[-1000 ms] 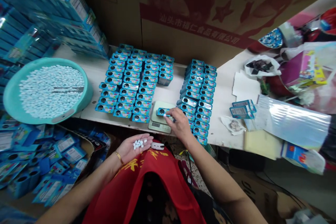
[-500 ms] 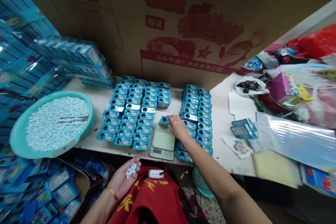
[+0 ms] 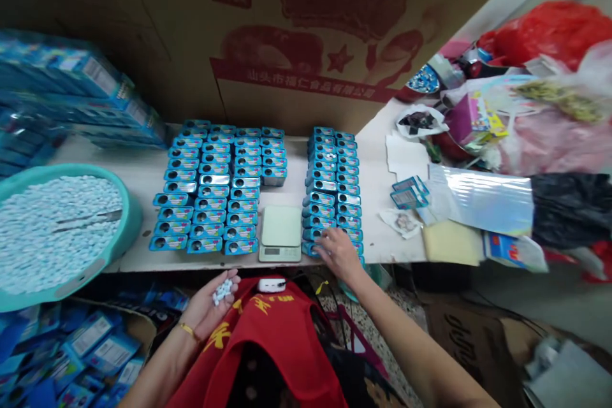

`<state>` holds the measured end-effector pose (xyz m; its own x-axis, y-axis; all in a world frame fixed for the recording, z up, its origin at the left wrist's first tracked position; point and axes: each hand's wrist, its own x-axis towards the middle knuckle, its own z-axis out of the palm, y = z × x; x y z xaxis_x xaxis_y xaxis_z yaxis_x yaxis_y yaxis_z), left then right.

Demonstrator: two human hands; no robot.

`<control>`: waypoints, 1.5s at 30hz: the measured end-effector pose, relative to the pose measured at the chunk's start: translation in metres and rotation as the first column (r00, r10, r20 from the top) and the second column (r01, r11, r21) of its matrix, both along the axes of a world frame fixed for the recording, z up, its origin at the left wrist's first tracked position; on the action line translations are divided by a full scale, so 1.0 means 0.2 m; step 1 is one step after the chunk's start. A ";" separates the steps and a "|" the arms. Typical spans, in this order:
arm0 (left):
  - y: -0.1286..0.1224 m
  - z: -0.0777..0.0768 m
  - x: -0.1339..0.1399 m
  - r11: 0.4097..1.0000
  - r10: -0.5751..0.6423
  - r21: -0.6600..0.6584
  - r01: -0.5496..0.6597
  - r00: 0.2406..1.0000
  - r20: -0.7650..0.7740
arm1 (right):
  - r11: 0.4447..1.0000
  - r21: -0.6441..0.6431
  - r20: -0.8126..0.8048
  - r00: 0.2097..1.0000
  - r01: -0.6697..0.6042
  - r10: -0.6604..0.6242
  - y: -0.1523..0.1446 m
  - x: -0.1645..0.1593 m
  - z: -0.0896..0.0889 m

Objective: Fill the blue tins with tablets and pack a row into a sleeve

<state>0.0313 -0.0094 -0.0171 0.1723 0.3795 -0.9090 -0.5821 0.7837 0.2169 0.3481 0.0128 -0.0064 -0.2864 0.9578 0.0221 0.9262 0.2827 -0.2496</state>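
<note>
Right hand (image 3: 340, 256) reaches over the near end of the right-hand block of boxes (image 3: 320, 199), fingertips at a blue box (image 3: 310, 248) near the table's front edge; whether they pinch it or only touch it, I cannot tell. Left hand (image 3: 210, 303) is palm up before the table (image 3: 375, 201), loosely cupped with fingers a little bent, and a small heap of pale pellets (image 3: 222, 292) lies in it. A gold bracelet (image 3: 188, 330) circles that wrist.

Between the two blocks sits the scale (image 3: 281, 227), its pan bare, its display toward the person. Left of it stands the larger block of boxes (image 3: 213, 194) — close rows, each top with a dark round hole. A few white pellets (image 3: 331, 156) lie on top of the right-hand block.

Farther left, the basin (image 3: 131, 220) is full of pellets, with a long metal tool (image 3: 88, 220) lying across them. Loose boxes (image 3: 90, 347) are heaped below it. On the right side of the table are two boxes (image 3: 410, 192), a clear sheet (image 3: 492, 199) and a yellowish sheet (image 3: 453, 242). A big carton (image 3: 287, 105) stands behind the blocks, and a white device (image 3: 271, 284) rests on the red apron (image 3: 275, 325).
</note>
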 end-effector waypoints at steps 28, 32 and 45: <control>-0.09 0.01 0.06 0.988 0.154 -0.034 -0.152 0.986 0.061 | 0.981 0.192 -0.153 0.988 -0.006 0.036 0.09 -0.28 -0.04; -0.08 -0.01 0.03 0.985 0.174 -0.023 -0.173 0.981 0.085 | 0.954 0.184 -0.285 0.942 0.236 -0.178 0.01 -0.12 -0.05; -0.04 0.00 -0.01 0.974 0.217 0.045 -0.221 0.972 0.088 | 0.973 0.110 -0.277 0.947 0.202 -0.165 0.01 -0.11 -0.06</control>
<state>0.0284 -0.0168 -0.0181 0.1523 0.4644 -0.8724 -0.7556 0.6237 0.2000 0.3256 0.0158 -0.0183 -0.0722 0.9760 0.2054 0.8712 0.1619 -0.4634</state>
